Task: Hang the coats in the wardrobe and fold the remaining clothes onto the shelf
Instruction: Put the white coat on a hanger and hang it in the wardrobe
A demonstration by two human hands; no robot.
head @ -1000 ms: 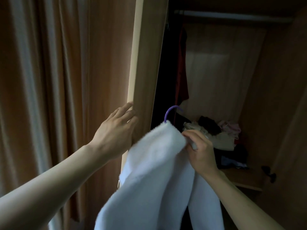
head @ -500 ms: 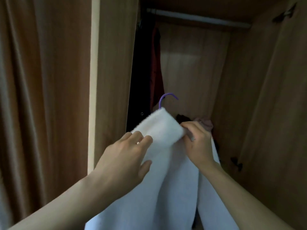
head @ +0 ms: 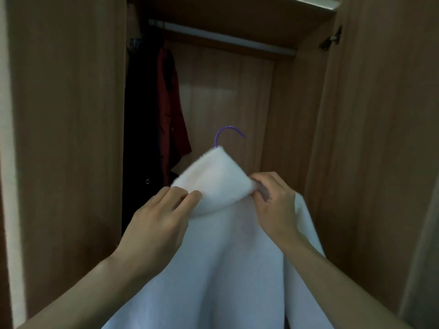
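While a white fleecy coat (head: 221,245) is held up in front of an open wardrobe (head: 225,96), its folded collar is pinched at both sides. The collar's left edge is gripped between the thumb and curled fingers (head: 187,194) of the left hand (head: 156,224), and its right edge is clutched by the bent fingers (head: 263,179) of the right hand (head: 273,205). A purple hanger hook (head: 228,134) is seen rising from the top of the collar, well below the metal rail (head: 225,36) that is mounted across the top of the wardrobe, and apart from it. The body of the coat is draped downward between the two forearms and is cut off by the near edge of the view. At the far left end of the rail, a dark coat (head: 142,138) and a red garment (head: 171,103) are hung side by side, touching. The opening is flanked by a wooden left door (head: 66,138) and a right door (head: 380,138), and a dark hinge (head: 331,39) is fixed near the top of the right one.
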